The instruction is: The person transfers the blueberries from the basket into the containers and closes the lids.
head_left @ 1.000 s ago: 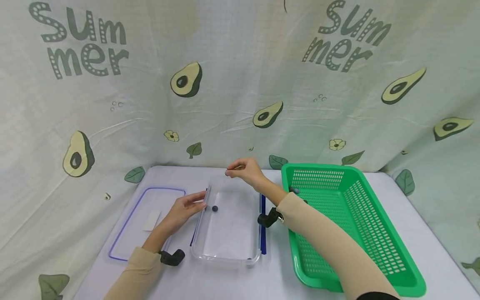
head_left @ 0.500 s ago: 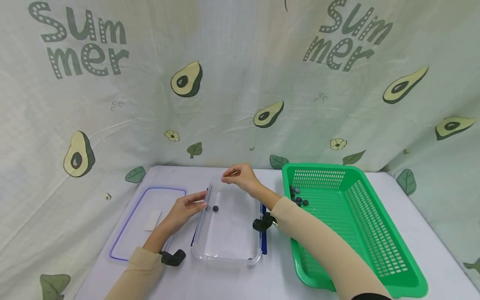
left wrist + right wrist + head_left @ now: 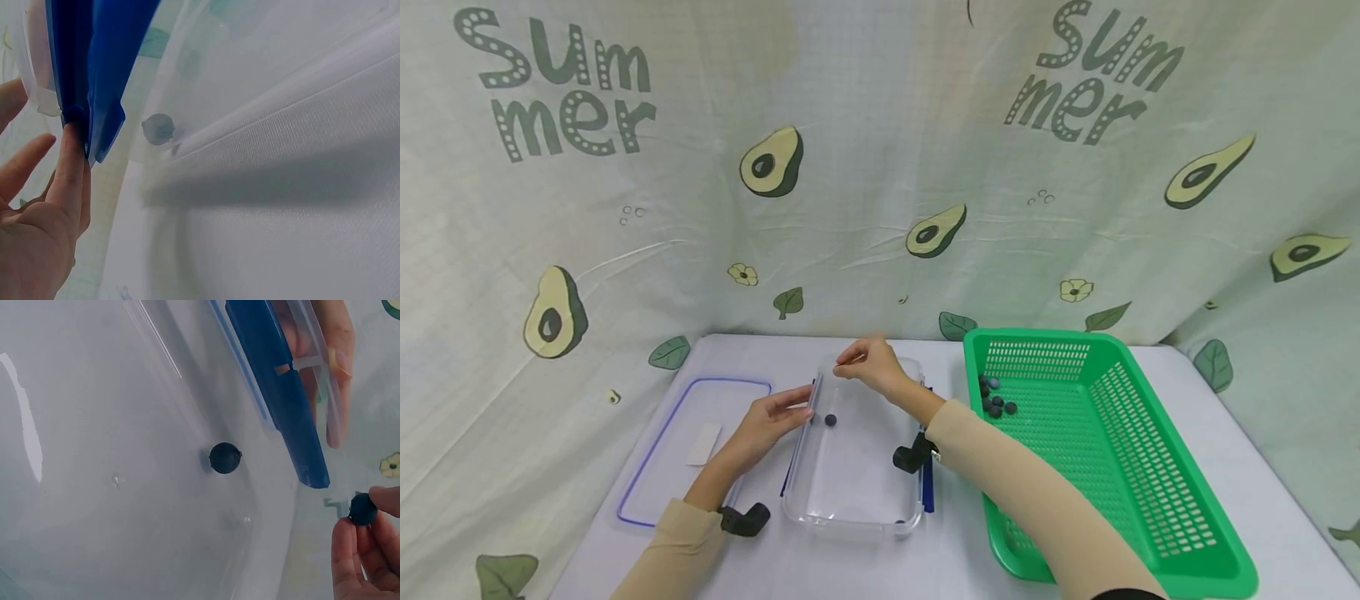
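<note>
My right hand (image 3: pixel 871 367) pinches a blueberry (image 3: pixel 362 509) between thumb and fingertips, over the far end of a clear plastic box (image 3: pixel 850 523). Inside the box another blueberry (image 3: pixel 831 420) lies near the left wall, and a small dark thing (image 3: pixel 900 523) shows at the near right corner. My left hand (image 3: pixel 769 418) is at the box's left side. In the left wrist view its extended fingers (image 3: pixel 67 178) touch the blue side latch (image 3: pixel 103 69), which hangs folded outward.
A green perforated basket (image 3: pixel 1157 475) stands on the right with several blueberries (image 3: pixel 996 402) at its left wall. To the left lies a clear lid (image 3: pixel 655 467) with a blue seal and a white label (image 3: pixel 703 444). Printed cloth (image 3: pixel 850 167) hangs behind the table.
My right hand has moved left and slightly down toward the box's far left, uncovering the blueberries in the basket. The left hand stays at the box's side.
</note>
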`<move>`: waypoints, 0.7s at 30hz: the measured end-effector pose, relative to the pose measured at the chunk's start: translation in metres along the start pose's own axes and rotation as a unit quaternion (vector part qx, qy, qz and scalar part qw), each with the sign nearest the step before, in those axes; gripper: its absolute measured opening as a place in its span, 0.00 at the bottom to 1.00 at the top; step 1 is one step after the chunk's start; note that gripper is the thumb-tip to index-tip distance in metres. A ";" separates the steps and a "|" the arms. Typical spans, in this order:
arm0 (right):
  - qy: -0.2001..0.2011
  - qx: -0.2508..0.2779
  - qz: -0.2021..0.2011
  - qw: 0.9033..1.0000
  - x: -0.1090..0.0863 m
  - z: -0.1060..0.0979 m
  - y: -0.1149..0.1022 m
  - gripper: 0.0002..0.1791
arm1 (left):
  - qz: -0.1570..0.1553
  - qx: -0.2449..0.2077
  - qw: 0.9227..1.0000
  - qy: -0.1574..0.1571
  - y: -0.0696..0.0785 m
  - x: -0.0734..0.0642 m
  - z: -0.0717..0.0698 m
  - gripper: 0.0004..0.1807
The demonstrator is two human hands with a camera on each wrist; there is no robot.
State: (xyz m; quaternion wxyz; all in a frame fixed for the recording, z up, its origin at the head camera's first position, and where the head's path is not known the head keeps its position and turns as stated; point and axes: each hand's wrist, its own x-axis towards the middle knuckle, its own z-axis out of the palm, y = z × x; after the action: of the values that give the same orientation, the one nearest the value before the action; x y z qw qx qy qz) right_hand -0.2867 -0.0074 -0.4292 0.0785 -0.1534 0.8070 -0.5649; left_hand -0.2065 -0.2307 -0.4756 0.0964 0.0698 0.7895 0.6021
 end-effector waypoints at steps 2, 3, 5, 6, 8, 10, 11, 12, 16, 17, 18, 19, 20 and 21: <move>0.002 -0.007 0.004 1.000 0.000 0.002 0.002 0.07 | 0.001 0.005 1.000 0.001 0.000 0.000 0.000 0.33; 0.003 -0.011 0.005 1.000 0.000 0.004 0.003 0.07 | 0.002 0.006 1.000 0.001 -0.001 0.000 0.000 0.33; 0.005 -0.016 0.007 1.000 0.000 0.005 0.004 0.06 | 0.004 0.009 1.000 0.003 -0.001 0.000 0.000 0.32; 0.006 -0.018 0.007 1.000 0.001 0.006 0.004 0.06 | 0.004 0.010 1.000 0.002 -0.002 0.000 0.000 0.32; 0.010 -0.019 0.008 1.000 0.001 0.007 0.005 0.06 | 0.007 0.009 1.000 0.000 -0.002 0.000 -0.001 0.32; 0.013 -0.016 0.009 1.000 0.001 0.007 0.005 0.06 | 0.006 0.004 1.000 0.001 -0.002 0.000 -0.001 0.32; 0.014 -0.016 0.008 1.000 0.001 0.008 0.005 0.06 | 0.005 0.003 1.000 0.000 -0.002 -0.001 -0.001 0.32; 0.015 -0.017 0.008 1.000 0.001 0.008 0.005 0.06 | 0.005 0.000 1.000 -0.002 -0.002 -0.001 -0.001 0.32; 0.021 -0.024 0.005 0.999 0.001 0.011 0.007 0.05 | 0.006 -0.006 1.000 -0.004 -0.001 -0.001 -0.001 0.32; 0.023 -0.026 0.004 0.999 0.001 0.011 0.007 0.05 | 0.006 -0.008 1.000 -0.004 -0.001 -0.001 -0.001 0.32; 0.026 -0.028 0.003 0.999 0.001 0.012 0.007 0.05 | 0.007 -0.010 1.000 -0.004 -0.001 -0.001 -0.001 0.32; 0.029 -0.029 0.002 0.999 0.001 0.013 0.007 0.05 | 0.008 -0.010 1.000 -0.004 -0.001 -0.001 -0.001 0.32; 0.032 -0.030 0.000 0.999 0.001 0.013 0.007 0.05 | 0.009 -0.010 1.000 -0.004 -0.001 -0.001 -0.001 0.32; 0.034 -0.032 -0.002 0.999 0.001 0.014 0.007 0.05 | 0.010 -0.010 1.000 -0.005 -0.001 -0.001 -0.001 0.32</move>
State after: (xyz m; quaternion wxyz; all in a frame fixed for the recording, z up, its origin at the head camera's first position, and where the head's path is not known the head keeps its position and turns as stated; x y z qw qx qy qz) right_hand -0.2842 -0.0177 -0.4409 0.0446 -0.1379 0.8267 -0.5437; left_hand -0.2054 -0.2320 -0.4766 0.0950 0.0792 0.7821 0.6108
